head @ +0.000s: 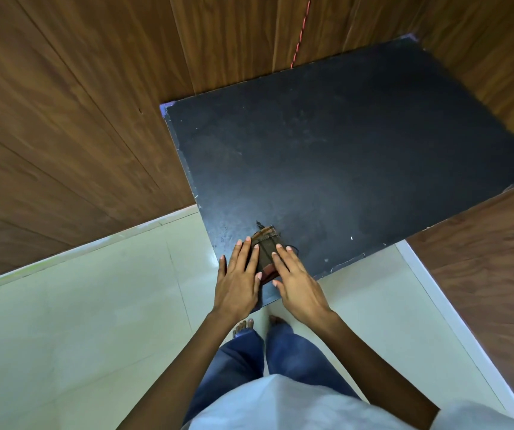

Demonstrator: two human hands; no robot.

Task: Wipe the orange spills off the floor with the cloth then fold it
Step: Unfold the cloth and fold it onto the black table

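A small dark brown cloth (266, 249) with reddish stripes lies folded into a compact rectangle near the front corner of a black slab (342, 144). My left hand (238, 279) rests flat on the cloth's left side with straight fingers. My right hand (294, 280) lies flat on its right side, fingers straight too. Both hands cover the cloth's near part. No orange spill shows on the slab or on the pale floor tiles (78, 321).
Brown wood-grain panels (63, 119) enclose the slab at left, back and right. A thin red cord (300, 32) hangs down the back panel. My bare feet (258, 324) and blue trousers stand on the tiles just before the slab's edge.
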